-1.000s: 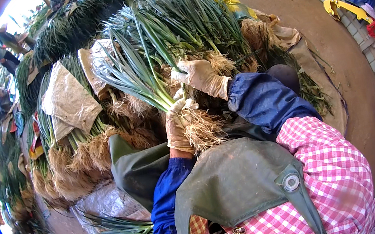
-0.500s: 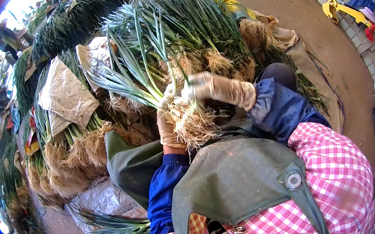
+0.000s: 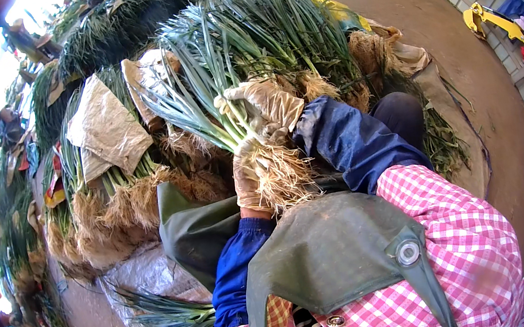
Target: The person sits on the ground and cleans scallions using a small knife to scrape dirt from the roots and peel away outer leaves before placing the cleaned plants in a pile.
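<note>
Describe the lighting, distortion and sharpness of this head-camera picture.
Head view: hard daylight, blown out white at the upper left rim; fisheye bends the wall and floor toward a black circular border. The left hand and right hand, gloved, and the bunch of green onions are sharp and evenly lit; the piles at the left edge go darker and squeezed.

green onion bunch [image 3: 222,112], pale roots down, upright

Heaped bundles of green onions [image 3: 115,202] with pale root ends at left; crumpled brown paper [image 3: 105,128] draped over them; clear plastic sheet [image 3: 138,279] on the ground below; yellow tool [image 3: 502,26] by the far wall; bare dirt floor [image 3: 415,17] beyond.
</note>
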Demonstrator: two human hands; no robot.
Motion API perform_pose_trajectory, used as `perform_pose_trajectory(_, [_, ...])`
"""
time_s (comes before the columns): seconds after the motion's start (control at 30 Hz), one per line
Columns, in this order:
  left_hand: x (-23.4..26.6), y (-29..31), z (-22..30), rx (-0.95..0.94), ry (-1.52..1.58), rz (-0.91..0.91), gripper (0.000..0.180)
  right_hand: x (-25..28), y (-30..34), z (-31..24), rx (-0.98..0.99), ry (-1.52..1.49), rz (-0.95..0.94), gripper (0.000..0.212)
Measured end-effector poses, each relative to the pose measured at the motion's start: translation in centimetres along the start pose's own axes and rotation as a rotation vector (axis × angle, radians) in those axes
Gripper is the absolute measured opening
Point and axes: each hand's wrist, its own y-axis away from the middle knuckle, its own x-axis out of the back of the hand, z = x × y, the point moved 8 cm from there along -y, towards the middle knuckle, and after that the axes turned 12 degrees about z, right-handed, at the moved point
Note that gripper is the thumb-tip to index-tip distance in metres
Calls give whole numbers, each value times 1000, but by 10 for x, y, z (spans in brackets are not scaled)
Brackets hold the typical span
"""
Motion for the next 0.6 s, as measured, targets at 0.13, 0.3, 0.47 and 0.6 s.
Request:
perform_pose_trajectory(0.13, [1,-15,-9,60,65,32,22,18,-15,3,258,290,172,24])
perform_pose_trajectory(0.3, [30,-26,0,-2,43,59,9,-1,25,-22,671,1148,462,41])
perform_pose_trajectory(0.47, [16,-29,8,-11,146,-7,12,2,51,-1,367,328,52,21])
perform_pose_trajectory(0.6, [5,-15,1,16,152,96,16,25,77,7,105,-69,-161,23])
